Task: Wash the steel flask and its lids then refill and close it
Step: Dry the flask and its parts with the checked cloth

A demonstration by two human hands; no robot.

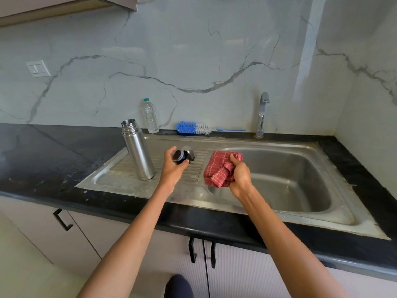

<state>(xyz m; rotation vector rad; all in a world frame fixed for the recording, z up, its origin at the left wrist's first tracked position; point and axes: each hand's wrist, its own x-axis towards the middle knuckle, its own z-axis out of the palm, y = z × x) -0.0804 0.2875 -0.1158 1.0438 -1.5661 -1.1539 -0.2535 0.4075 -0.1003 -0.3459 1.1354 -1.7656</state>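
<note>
Holding, left hand: black lid, pinched. Right hand: cloth, clenched. Risk: wet lid slipping; open flask, nine o'clock, toppling if elbowed.

Colours at the sink, centre frame

Flask bare silver steel; inner lid black. Cloth red with pale checked lines. Brush bristles blue then white, handle blue. Bottle clear, teal cap. Desk black, faintly veined; wall white marble with grey veins. Sink dull silver.
</note>
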